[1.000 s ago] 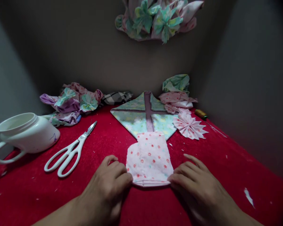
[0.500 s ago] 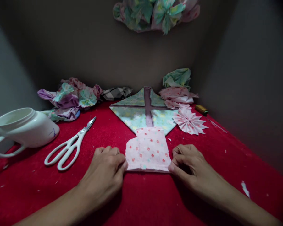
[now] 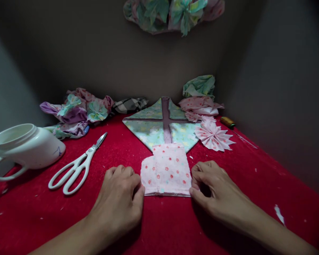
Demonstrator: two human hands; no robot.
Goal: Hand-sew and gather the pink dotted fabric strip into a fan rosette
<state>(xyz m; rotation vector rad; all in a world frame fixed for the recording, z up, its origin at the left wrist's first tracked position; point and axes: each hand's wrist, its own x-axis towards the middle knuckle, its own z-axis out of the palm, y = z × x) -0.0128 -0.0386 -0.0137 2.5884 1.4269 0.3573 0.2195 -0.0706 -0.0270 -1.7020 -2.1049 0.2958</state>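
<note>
A pink piece of fabric (image 3: 170, 170) with small red flowers lies flat on the red cloth, a narrow fold along its near edge. My left hand (image 3: 122, 194) pinches the near left corner, fingers curled. At the near right corner my right hand (image 3: 211, 184) grips the fabric between thumb and bent fingers. Just behind, and partly under the pink piece, is a green floral fabric diamond (image 3: 146, 131) with a mauve cross on it. To the left of my left hand lie white-handled scissors (image 3: 79, 166), their blades pointing away.
A white jug (image 3: 29, 148) stands at the far left. Crumpled fabric pieces (image 3: 77, 109) lie back left. A pleated pink fabric flower (image 3: 214, 136), more folded cloth (image 3: 199, 86) and a thread spool (image 3: 228, 122) sit back right. A fabric decoration (image 3: 172, 16) is on the wall.
My left thumb has shifted slightly down at the fabric's near left corner. The near edge lies flatter now. The whole view has moved a little.
</note>
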